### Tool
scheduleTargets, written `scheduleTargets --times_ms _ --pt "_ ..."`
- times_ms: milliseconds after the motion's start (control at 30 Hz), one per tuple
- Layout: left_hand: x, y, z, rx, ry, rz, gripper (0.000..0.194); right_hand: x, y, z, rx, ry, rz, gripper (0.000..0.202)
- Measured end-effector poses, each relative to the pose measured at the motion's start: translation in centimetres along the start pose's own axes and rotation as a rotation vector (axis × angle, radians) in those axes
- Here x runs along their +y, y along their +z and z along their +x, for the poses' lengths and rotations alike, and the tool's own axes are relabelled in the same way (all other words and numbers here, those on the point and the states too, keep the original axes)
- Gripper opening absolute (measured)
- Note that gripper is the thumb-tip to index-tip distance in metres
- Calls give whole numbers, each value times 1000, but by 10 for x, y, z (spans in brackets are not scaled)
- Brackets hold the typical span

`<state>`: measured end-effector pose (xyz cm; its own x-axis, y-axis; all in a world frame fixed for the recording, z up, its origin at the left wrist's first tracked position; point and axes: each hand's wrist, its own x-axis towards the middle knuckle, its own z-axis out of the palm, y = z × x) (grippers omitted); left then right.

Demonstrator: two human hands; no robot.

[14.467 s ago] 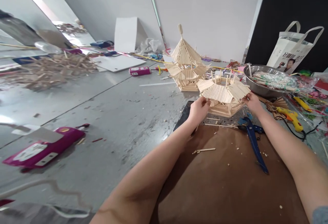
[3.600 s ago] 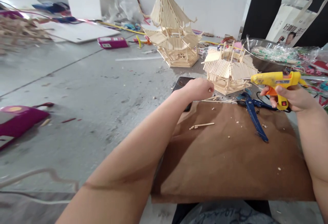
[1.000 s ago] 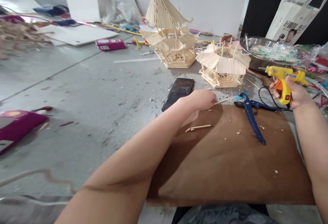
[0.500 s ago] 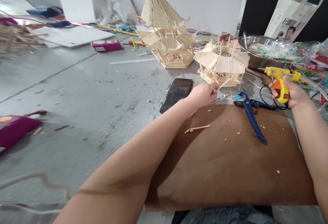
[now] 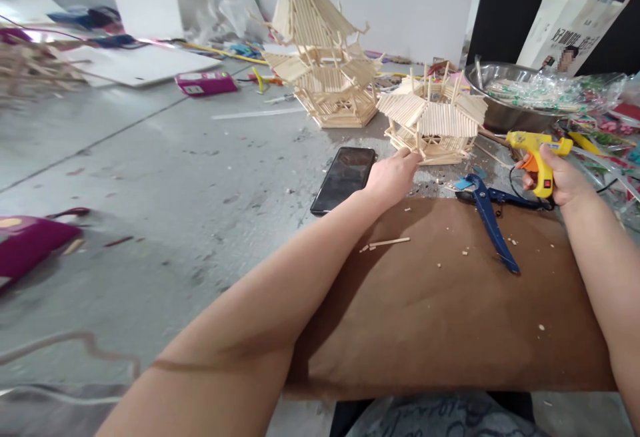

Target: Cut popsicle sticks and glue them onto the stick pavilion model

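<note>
My left hand (image 5: 396, 174) is palm down at the front left corner of a small hexagonal pavilion model (image 5: 434, 123) built of thin wooden sticks. Its fingers are bent together against the base, and whatever is under the fingertips is hidden. To the right, my right hand (image 5: 563, 177) grips a yellow glue gun (image 5: 539, 145) by the handle, with fingers at its orange trigger. The nozzle points left towards the pavilion. Blue-handled cutters (image 5: 493, 230) lie between my hands. A black phone (image 5: 345, 180) rests just left of my left hand.
Behind stands a taller stick pagoda (image 5: 325, 57) with a pointed roof. A metal bowl (image 5: 515, 113) holds wrapped sticks at the right. Brown board (image 5: 450, 330) spreads before me, bearing a loose stick (image 5: 390, 242) and scraps. Purple packs (image 5: 207, 83) lie on the floor.
My left hand has turned palm down and moved slightly left; the thin stick that stuck out from its fingers no longer shows. My right hand has brought the glue gun a little left.
</note>
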<state>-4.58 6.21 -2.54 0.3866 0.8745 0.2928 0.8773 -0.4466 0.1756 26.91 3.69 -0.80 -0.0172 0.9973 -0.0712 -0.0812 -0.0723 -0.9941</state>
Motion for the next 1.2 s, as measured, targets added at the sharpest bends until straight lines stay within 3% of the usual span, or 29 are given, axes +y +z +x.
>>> scheduleTargets --times_ms 133,333,533,700,1200 --pt "-2 1 0 1 1 -29 31 1 1 1 -22 -15 14 45" --pt "-5 -3 0 68 -113 -61 32 2 3 0 -42 -16 1 40" --pt "-13 4 3 26 -50 -91 30 4 2 1 -44 -6 -1 40" --pt "-13 5 7 114 -5 -194 28 4 1 2 -66 20 19 40" --pt "-21 -8 13 281 -264 -372 20 5 3 0 0 2 25 39"
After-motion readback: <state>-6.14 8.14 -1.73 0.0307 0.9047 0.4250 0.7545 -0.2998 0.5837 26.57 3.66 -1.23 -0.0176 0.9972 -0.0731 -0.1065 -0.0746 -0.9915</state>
